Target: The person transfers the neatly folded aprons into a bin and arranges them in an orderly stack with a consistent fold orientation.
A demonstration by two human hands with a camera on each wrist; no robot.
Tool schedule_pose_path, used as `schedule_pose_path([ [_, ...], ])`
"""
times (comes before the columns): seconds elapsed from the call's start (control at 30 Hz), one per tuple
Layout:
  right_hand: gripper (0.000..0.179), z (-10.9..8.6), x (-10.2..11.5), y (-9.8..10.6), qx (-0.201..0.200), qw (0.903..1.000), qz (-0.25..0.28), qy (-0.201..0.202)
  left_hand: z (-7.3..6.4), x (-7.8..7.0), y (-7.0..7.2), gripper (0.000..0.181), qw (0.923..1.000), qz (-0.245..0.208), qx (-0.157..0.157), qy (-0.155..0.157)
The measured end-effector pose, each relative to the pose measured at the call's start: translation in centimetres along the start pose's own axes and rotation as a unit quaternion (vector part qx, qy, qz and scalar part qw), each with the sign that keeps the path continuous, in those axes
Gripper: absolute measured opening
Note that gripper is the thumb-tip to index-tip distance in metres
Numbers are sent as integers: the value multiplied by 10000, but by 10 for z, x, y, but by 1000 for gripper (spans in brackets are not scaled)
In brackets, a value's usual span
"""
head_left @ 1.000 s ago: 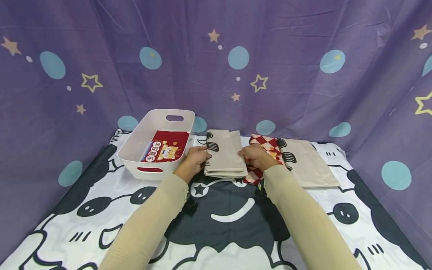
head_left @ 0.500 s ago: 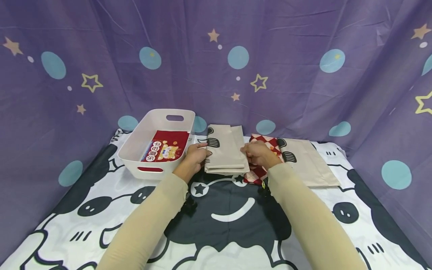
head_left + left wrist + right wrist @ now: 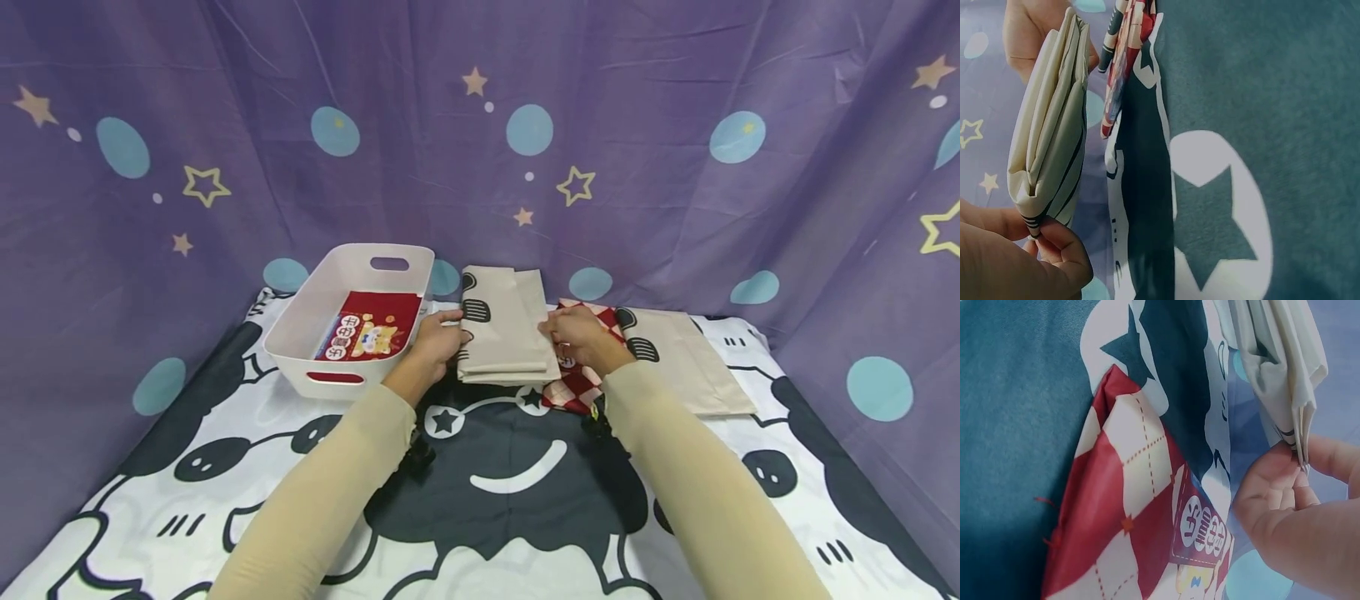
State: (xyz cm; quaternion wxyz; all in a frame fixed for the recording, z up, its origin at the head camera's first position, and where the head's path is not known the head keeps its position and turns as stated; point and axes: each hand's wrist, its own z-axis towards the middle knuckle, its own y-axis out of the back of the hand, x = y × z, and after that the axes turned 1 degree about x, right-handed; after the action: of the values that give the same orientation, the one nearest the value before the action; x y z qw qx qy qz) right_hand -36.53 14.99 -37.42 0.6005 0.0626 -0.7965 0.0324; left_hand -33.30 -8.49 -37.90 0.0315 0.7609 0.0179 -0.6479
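"Cream fabric, pinched at both sides. Which step does the head view show?"

"Holding and carrying, I'd judge. The folded cream bundle point(image 3: 498, 325) sits between the white plastic basket point(image 3: 348, 271) and the red-checked bundle point(image 3: 558, 396), with the left grip point(image 3: 435, 337) and right grip point(image 3: 581, 332) clamped on opposite edges."

"And the surroundings?"

"A cloth-covered bench point(image 3: 510, 450), printed with black-and-white cartoon figures, against a purple curtain point(image 3: 427, 50) of stars and pale blue discs. A red cartoon packet point(image 3: 378, 329) lies in the basket; a flatter beige bundle point(image 3: 690, 362) lies at the right."

"Left wrist view?"

"Thumb and fingers pinch a corner of the cream bundle (the layers gape slightly), and it looks lifted off the cloth. The next move seems to call for level hands, so the folds don't slip. Curtain fills the background."

"Right wrist?"

"Thumb and fingertips meet on the other end. The red-checked bundle rests near it on dark, star-printed cloth; a low sweep might catch it."
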Motion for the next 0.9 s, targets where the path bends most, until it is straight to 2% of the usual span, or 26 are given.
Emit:
schedule_pose_path([
  [0.13, 25, -1, 0, 5, 3, 9999, 51, 111, -3, -3, -2, 53, 9998, 24, 47, -204],
  [0.23, 20, -5, 2, 7, 23, 9997, 104, 206, -4, -5, -2, 52, 9995, 18, 77, -312],
  [0.5, 17, -13, 14, 11, 264, 9991, 9, 327, -8, -14, -2, 50, 9994, 87, 98, -321],
  [0.7, 21, -16, 21, 12, 234, 9987, -19, 461, -12, -21, -3, 50, 9994, 47, 125, -331],
  [0.9, 24, -17, 25, 14, 225, 9984, 72, 508, -14, -25, -3, 51, 9987, 66, 103, -487],
])
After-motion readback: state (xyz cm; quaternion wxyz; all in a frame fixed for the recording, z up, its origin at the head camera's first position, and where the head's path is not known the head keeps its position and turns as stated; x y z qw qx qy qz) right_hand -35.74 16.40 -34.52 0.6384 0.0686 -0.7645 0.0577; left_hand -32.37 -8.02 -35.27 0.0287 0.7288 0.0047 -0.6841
